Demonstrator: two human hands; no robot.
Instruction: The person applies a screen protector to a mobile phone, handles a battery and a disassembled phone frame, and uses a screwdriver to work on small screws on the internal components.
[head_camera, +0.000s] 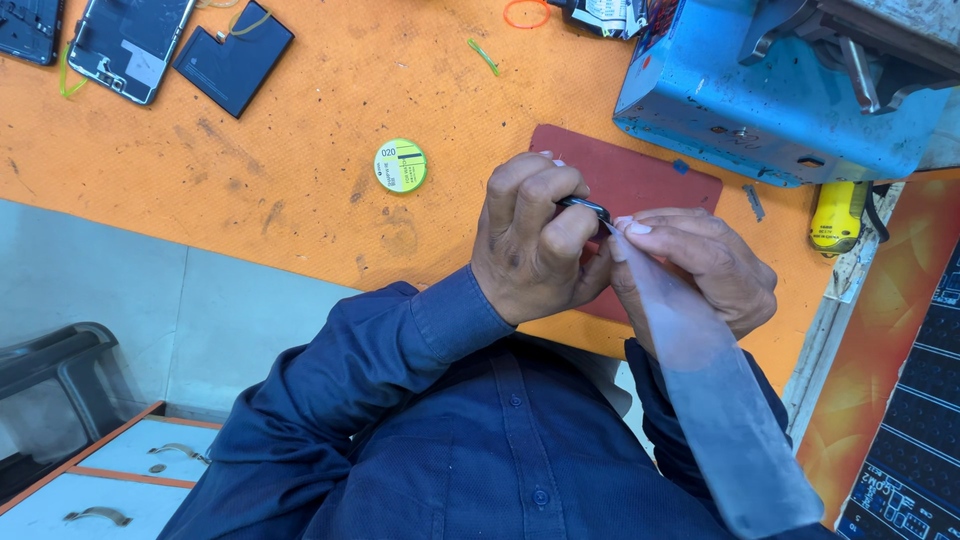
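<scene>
My left hand (535, 235) is closed around a small dark object (586, 207); only its glossy edge shows between the fingers. My right hand (705, 262) pinches the top end of a long translucent plastic strip (715, 400), which touches the dark object at the fingertips. The strip hangs down toward my body and widens at its lower end. Both hands meet above a dark red mat (640, 180) on the orange worktop (300, 160). Most of the dark object is hidden by my fingers.
A round green disc (400, 165) lies left of the hands. A blue metal machine (760, 95) stands at the back right, with a yellow tool (836, 215) beside it. Two opened phones (125, 45) and a black flat battery (233, 55) lie at the back left. A drawer (110, 480) is at the lower left.
</scene>
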